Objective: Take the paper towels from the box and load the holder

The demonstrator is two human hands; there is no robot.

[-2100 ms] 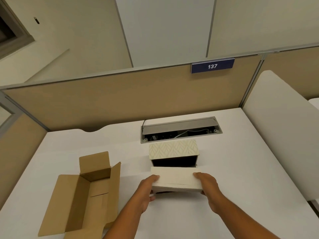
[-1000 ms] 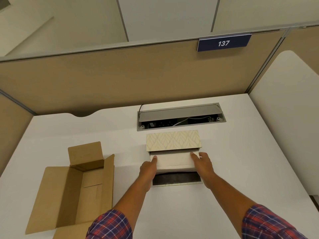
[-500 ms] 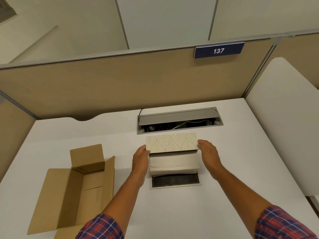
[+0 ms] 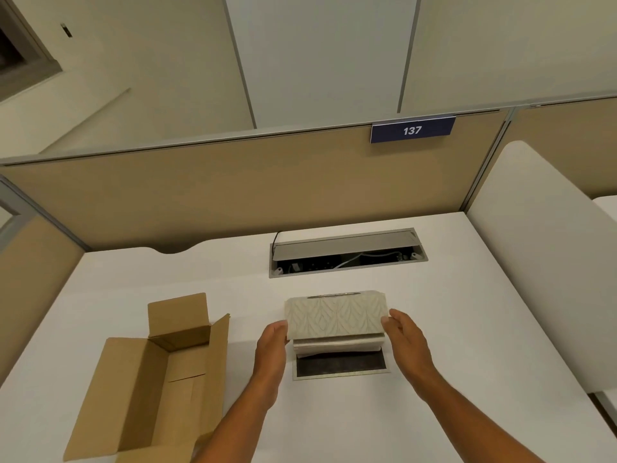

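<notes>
The holder's leaf-patterned cover (image 4: pixel 335 318) is tilted toward me over a stack of white paper towels (image 4: pixel 337 348). The stack rests on the holder's dark, metal-rimmed base (image 4: pixel 340 368). My left hand (image 4: pixel 272 345) grips the cover's left end. My right hand (image 4: pixel 405 339) touches its right end with the fingertips. An open brown cardboard box (image 4: pixel 147 389) lies on the white desk to the left, and I see nothing inside it.
A recessed cable tray (image 4: pixel 345 253) with its lid raised sits in the desk behind the holder. Tan partition panels (image 4: pixel 233 188) wall the desk at the back and left, and a white rounded divider (image 4: pixel 547 272) stands on the right.
Both hands let go of the towel stack on the base and moved up to the cover's ends. The cover has tipped forward and down over the stack.
</notes>
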